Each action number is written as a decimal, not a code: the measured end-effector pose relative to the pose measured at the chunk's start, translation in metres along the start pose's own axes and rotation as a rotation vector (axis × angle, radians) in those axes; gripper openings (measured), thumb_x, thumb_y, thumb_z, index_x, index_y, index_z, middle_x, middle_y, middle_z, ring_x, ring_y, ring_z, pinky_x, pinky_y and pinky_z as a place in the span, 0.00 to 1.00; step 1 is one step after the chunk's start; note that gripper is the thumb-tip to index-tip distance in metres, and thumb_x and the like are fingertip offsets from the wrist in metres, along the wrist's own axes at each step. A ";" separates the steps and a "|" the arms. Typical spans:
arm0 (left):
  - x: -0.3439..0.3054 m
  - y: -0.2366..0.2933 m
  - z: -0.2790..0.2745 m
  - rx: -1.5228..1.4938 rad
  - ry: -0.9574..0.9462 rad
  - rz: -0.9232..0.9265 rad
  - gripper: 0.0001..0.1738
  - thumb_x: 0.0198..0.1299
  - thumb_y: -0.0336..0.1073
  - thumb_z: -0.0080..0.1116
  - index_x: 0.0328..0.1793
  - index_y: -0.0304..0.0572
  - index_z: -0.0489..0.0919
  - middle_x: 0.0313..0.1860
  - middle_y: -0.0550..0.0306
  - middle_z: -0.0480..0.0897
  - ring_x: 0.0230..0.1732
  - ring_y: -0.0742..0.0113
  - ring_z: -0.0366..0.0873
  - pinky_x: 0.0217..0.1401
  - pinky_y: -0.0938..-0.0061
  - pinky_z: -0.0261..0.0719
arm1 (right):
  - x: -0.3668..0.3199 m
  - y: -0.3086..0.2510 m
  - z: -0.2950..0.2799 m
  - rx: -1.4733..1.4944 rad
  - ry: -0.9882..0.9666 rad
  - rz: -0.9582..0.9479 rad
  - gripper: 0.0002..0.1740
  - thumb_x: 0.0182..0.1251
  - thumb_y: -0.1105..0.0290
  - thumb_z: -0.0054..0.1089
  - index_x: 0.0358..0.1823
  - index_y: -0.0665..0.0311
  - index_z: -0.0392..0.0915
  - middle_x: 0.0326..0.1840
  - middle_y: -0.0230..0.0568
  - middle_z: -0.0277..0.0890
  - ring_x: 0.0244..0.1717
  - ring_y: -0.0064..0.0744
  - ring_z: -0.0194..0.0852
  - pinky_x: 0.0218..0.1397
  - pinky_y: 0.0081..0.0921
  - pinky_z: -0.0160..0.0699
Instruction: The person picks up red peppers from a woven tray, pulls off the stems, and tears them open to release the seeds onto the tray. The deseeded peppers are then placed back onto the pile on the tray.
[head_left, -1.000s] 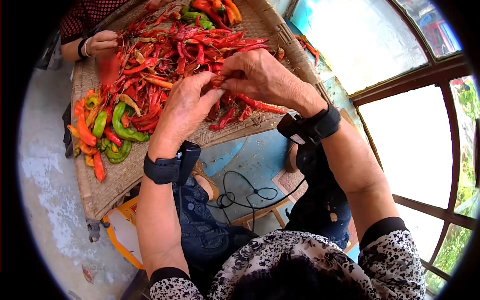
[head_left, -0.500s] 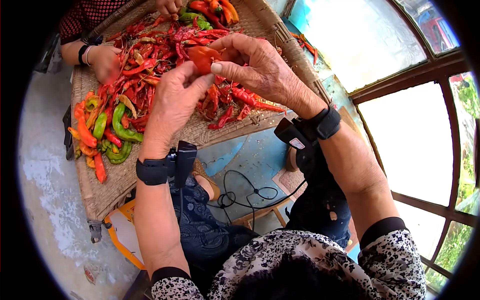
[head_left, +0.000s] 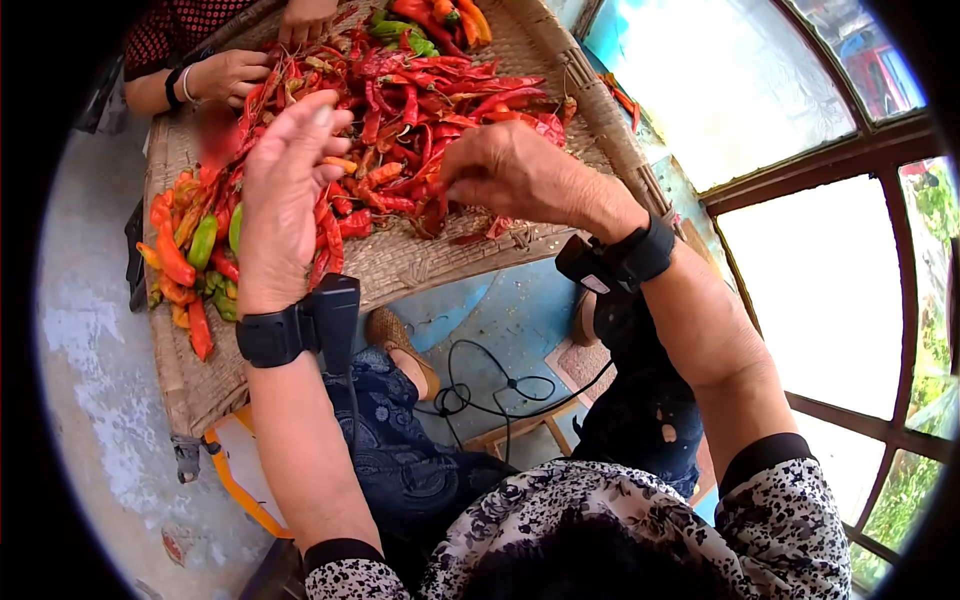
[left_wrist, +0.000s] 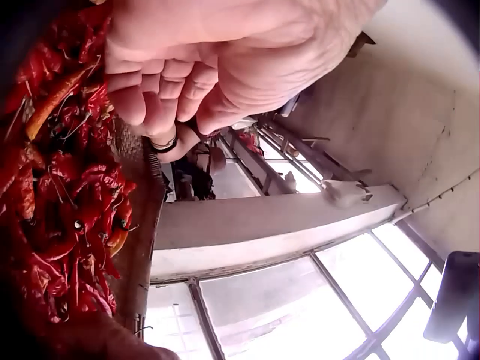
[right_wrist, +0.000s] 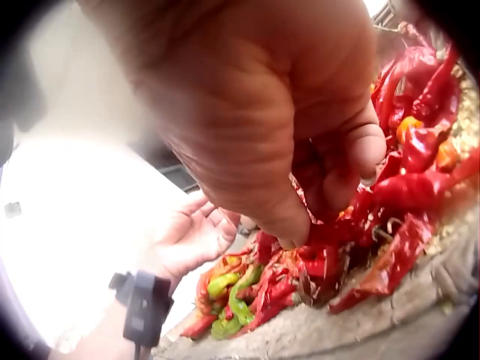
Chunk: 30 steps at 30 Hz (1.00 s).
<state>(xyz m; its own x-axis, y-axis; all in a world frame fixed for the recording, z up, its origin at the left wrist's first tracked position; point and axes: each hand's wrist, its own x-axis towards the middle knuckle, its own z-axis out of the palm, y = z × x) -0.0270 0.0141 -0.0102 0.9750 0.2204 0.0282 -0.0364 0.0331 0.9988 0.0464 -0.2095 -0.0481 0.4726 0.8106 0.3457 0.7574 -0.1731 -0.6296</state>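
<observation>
Step in hand, judged: picking through the red peppers [head_left: 430, 100], which are lying heaped across the middle of the woven tray [head_left: 210, 390]. The right hand [head_left: 530, 178] is hovering low over the heap by the tray's near edge. Its fingers are bending down and inward among the peppers; whether they are pinching one, I cannot tell (a dark red pod is showing just at the tips). The left hand [head_left: 282, 205] is hanging above the tray's left half, its fingers loosely bent, lying side by side, gripping nothing visible.

Next move, judged: it is calling for a light pinch on one single pod by the right fingers, with the left hand coming in beside to steady it. Dry skins are probably cracking easily, so squeezing hard would be risky.

Surface: the tray is sloping across the view, with loose pale bits, seeds perhaps, scattering along its near edge. Green and orange peppers [head_left: 174, 253] are sitting at its left corner; a second mixed cluster [head_left: 405, 35] is resting at its far edge. Another person's hand [head_left: 230, 75] is touching the peppers at the tray's far left.

Room: a bright framed window [head_left: 815, 290] is standing right of the tray; a worn grey floor [head_left: 95, 330] is spreading to its left; a black cable [head_left: 452, 400] is coiling below it.
</observation>
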 end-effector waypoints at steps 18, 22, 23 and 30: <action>0.015 0.008 -0.062 -0.362 0.552 0.288 0.19 0.64 0.38 0.58 0.54 0.33 0.70 0.45 0.52 0.77 0.44 0.69 0.75 0.49 0.75 0.76 | -0.027 -0.002 -0.018 -0.495 -0.243 0.364 0.18 0.57 0.58 0.65 0.36 0.67 0.78 0.29 0.49 0.78 0.34 0.48 0.81 0.38 0.40 0.80; 0.014 0.011 -0.057 -0.597 0.773 0.068 0.20 0.66 0.35 0.54 0.59 0.30 0.68 0.50 0.46 0.75 0.49 0.63 0.74 0.56 0.70 0.75 | -0.024 -0.012 -0.016 -0.581 -0.263 0.346 0.10 0.57 0.67 0.58 0.33 0.68 0.77 0.30 0.50 0.79 0.36 0.51 0.80 0.38 0.42 0.80; 0.014 0.012 -0.048 -0.574 0.759 0.032 0.18 0.67 0.34 0.51 0.59 0.31 0.68 0.52 0.43 0.75 0.51 0.61 0.74 0.57 0.69 0.75 | -0.023 -0.011 -0.015 -0.579 -0.262 0.345 0.10 0.57 0.67 0.58 0.33 0.68 0.77 0.30 0.50 0.79 0.36 0.51 0.80 0.38 0.42 0.80; -0.001 -0.010 0.042 -0.026 -0.111 -0.039 0.22 0.65 0.40 0.56 0.61 0.35 0.71 0.48 0.60 0.79 0.41 0.79 0.75 0.43 0.85 0.74 | -0.014 0.000 -0.032 -0.335 -0.040 0.296 0.07 0.57 0.69 0.57 0.33 0.65 0.79 0.28 0.48 0.79 0.32 0.47 0.80 0.36 0.39 0.78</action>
<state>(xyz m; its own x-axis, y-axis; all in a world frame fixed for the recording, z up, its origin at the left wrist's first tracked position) -0.0185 -0.0278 -0.0183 0.9940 0.1091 -0.0046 -0.0025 0.0646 0.9979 0.0539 -0.2386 -0.0305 0.6784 0.7186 0.1528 0.6992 -0.5676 -0.4347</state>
